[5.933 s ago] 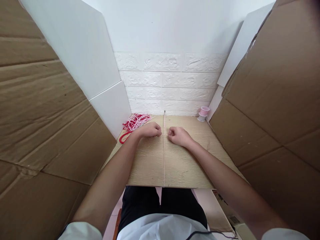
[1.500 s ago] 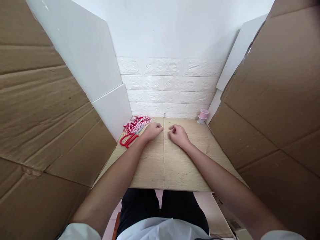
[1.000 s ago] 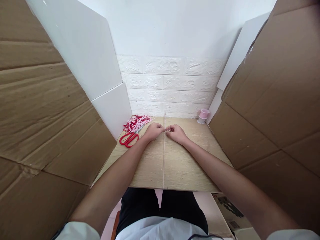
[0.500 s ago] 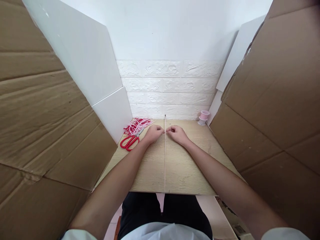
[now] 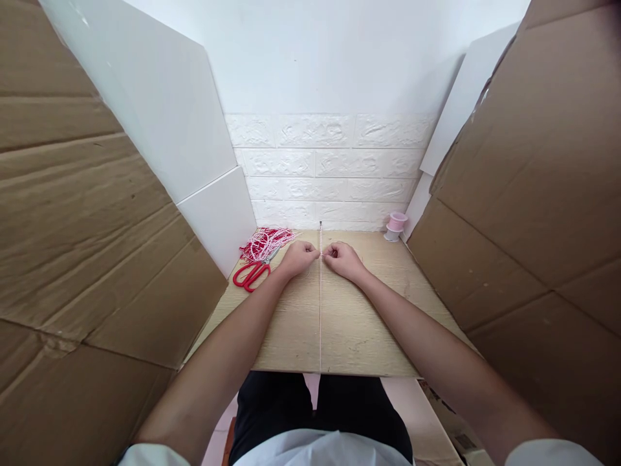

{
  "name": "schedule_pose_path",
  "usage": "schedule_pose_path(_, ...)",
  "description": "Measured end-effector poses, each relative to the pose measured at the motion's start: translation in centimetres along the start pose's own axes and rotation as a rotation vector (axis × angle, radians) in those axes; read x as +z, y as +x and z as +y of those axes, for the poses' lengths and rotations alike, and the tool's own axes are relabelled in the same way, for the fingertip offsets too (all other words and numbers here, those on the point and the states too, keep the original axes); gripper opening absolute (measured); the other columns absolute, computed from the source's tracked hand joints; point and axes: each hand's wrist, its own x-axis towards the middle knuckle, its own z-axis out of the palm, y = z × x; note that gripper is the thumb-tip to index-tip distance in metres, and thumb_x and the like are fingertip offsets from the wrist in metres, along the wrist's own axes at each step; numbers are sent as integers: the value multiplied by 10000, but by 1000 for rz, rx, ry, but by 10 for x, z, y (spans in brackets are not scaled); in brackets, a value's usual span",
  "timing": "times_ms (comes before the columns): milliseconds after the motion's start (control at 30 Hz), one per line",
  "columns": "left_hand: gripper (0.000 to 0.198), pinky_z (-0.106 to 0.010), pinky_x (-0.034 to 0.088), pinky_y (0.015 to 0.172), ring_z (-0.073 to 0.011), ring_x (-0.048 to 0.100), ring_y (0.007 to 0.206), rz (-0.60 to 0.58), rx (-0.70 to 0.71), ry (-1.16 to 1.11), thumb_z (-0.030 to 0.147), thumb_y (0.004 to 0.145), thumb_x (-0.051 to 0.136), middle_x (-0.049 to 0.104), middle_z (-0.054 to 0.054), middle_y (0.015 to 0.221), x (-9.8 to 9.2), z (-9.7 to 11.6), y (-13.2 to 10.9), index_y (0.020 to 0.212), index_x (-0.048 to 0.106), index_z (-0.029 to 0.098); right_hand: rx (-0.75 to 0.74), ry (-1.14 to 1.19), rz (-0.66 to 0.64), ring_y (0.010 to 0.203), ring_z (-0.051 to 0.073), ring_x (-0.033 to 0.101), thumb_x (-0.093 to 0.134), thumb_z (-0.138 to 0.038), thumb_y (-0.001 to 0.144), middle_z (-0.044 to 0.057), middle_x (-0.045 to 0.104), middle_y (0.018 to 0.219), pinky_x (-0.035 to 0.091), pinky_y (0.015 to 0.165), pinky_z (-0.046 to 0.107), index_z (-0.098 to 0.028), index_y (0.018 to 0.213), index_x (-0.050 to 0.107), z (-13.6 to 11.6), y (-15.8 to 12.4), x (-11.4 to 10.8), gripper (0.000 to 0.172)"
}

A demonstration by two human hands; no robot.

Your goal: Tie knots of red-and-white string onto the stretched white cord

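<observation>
A thin pale cord (image 5: 320,310) is stretched straight down the middle of the light wooden board (image 5: 359,323), from the back wall to the near edge. My left hand (image 5: 298,255) and my right hand (image 5: 342,257) sit on either side of the cord near its far end. Both are closed in a pinch, fingertips meeting at the cord, each gripping a fine thread that is too thin to make out clearly.
Red scissors (image 5: 250,274) lie at the left, beside a tangle of red and white threads (image 5: 266,241). A small pink spool (image 5: 395,224) stands at the back right corner. Cardboard sheets (image 5: 87,246) and white panels wall in both sides.
My hands came together from slightly apart until both pinch right at the cord. Since the oldest frame, the scissors have come fully into view at the left.
</observation>
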Motion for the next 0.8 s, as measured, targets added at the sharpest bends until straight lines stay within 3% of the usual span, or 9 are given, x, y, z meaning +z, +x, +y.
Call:
schedule_pose_path(533,179,-268,355,609,-138,507,622,59,-61,8,292,671,544,591,0,601,-6,9,-4,589,615,150,76,-41,20,673,137,553,568,-154,722,19,659,715,358,623,238,-161,690,646,-8,-2,-6,85)
schedule_pose_path(800,218,-270,303,566,-127,448,564,66,-55,44,314,672,577,500,21,511,-6,10,-5,515,548,165,95,-59,20,667,134,542,571,-147,729,24,658,723,352,622,237,-161,676,622,-10,-1,-5,75)
